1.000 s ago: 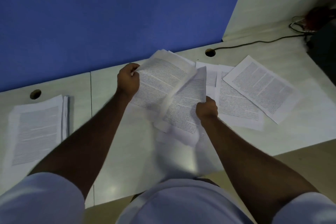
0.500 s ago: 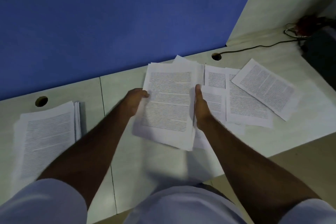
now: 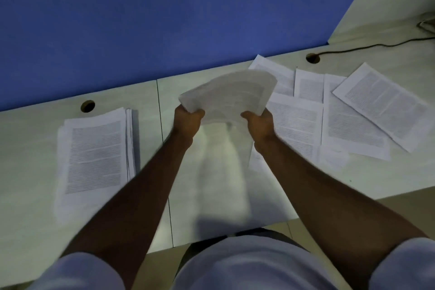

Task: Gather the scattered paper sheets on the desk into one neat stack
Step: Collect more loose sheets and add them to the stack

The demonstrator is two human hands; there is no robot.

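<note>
A blurred bundle of printed sheets (image 3: pixel 229 95) hangs above the pale desk (image 3: pixel 211 183), bowed upward. My left hand (image 3: pixel 187 122) grips its near left corner and my right hand (image 3: pixel 259 122) grips its near right corner. On the desk at the left lies a thick, fairly squared stack of printed paper (image 3: pixel 94 155). To the right of my hands several loose printed sheets (image 3: pixel 348 122) lie overlapping at different angles, the rightmost sheet (image 3: pixel 383 103) skewed on top.
A blue partition (image 3: pixel 164 19) stands along the back of the desk. Two round cable holes (image 3: pixel 87 106) (image 3: pixel 312 58) sit near it, and a black cable (image 3: pixel 376 45) runs from the right one. The desk's front edge is close to my body.
The gathered sheets, held flat between both hands half a second ago, now rise off the desk and bow. My hands have shifted to the bundle's near corners. The view has swung right.
</note>
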